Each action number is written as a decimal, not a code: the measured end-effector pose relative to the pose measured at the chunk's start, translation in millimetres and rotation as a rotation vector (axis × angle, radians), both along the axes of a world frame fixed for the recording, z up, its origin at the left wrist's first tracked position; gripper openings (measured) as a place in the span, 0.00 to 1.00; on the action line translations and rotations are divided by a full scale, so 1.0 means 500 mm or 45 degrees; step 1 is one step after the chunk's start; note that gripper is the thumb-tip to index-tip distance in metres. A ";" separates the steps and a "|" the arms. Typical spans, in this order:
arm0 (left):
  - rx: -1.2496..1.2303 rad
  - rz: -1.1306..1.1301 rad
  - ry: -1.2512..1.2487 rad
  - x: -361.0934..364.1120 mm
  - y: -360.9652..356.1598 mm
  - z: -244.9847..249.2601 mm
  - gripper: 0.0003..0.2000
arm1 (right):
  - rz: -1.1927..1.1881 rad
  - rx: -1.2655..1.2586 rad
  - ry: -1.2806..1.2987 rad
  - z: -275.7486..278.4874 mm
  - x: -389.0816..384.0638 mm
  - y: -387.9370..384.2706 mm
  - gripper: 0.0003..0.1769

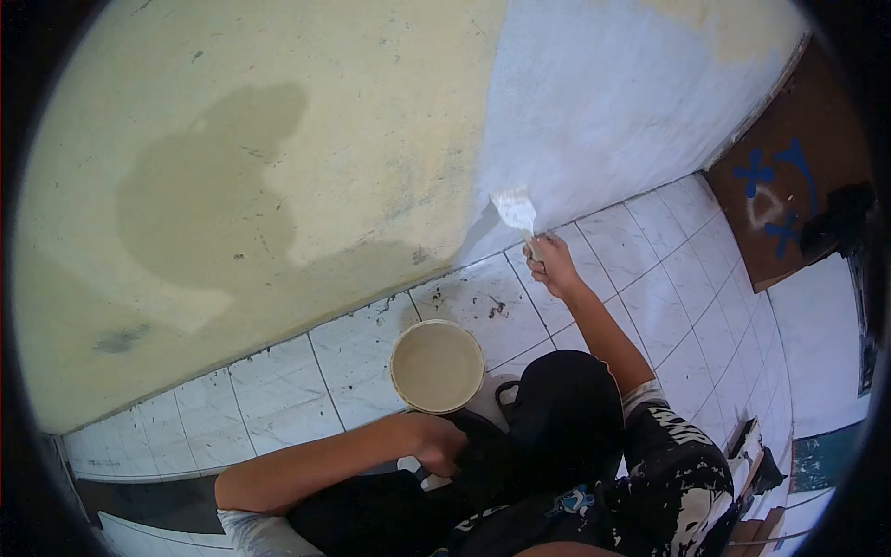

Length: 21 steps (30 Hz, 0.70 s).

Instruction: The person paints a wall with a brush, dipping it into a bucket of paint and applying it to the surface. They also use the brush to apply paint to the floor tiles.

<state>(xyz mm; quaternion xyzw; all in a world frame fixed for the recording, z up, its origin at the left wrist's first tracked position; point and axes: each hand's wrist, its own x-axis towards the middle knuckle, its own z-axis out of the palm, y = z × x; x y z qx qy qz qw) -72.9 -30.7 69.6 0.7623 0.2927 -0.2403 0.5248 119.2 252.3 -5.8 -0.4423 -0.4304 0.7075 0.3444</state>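
My right hand (554,266) is closed around the handle of a paintbrush (515,209), with my arm stretched out to the lower wall. White paint coats its wide head, which lies right at the pale painted part of the wall (575,111), close to where the yellow part (371,111) begins. My left hand (440,446) rests bent downward against my dark clothing between my legs, its fingers hidden. Just beyond that hand stands a round cream bucket (436,366) on the floor, pale inside.
White floor tiles (640,246) run along the foot of the wall, with dark specks and crumbs near the bucket. On the right leans a brown board (789,176) with blue marks. Various items (756,464) lie behind my right side. My shadow falls on the yellow wall.
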 end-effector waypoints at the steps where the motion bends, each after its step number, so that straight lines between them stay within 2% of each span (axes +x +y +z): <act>1: -0.019 -0.016 0.000 0.000 -0.001 0.001 0.21 | 0.004 -0.001 0.000 -0.005 0.005 0.004 0.05; 3: 0.025 0.034 -0.018 -0.001 -0.012 -0.006 0.20 | 0.061 -0.162 -0.273 -0.003 0.013 0.012 0.06; 4: 0.071 0.081 -0.036 -0.001 -0.015 -0.008 0.20 | 0.059 -0.161 -0.273 0.006 0.015 0.021 0.06; 6: 0.029 0.024 0.015 0.006 -0.008 -0.005 0.20 | 0.201 -0.052 -0.526 0.040 0.015 0.045 0.05; 11: -0.048 -0.001 0.087 0.007 -0.001 0.014 0.20 | 0.059 0.238 -0.283 0.267 0.002 0.003 0.04; 14: 0.018 0.024 0.020 0.005 -0.006 -0.002 0.20 | 0.003 0.388 -0.120 0.353 0.005 -0.034 0.05; 15: 0.014 0.005 0.034 0.006 -0.006 -0.008 0.21 | 0.002 0.387 -0.121 0.350 0.002 -0.033 0.05; 17: 0.010 -0.016 0.048 0.007 -0.007 -0.011 0.21 | -0.045 0.486 0.114 0.335 -0.012 -0.025 0.07; 19: -0.006 -0.019 0.063 0.005 -0.002 0.001 0.22 | -0.097 0.460 0.178 0.253 -0.028 0.004 0.07; 21: -0.013 -0.009 0.040 0.003 -0.002 0.006 0.22 | -0.042 0.387 0.237 0.126 -0.034 0.036 0.08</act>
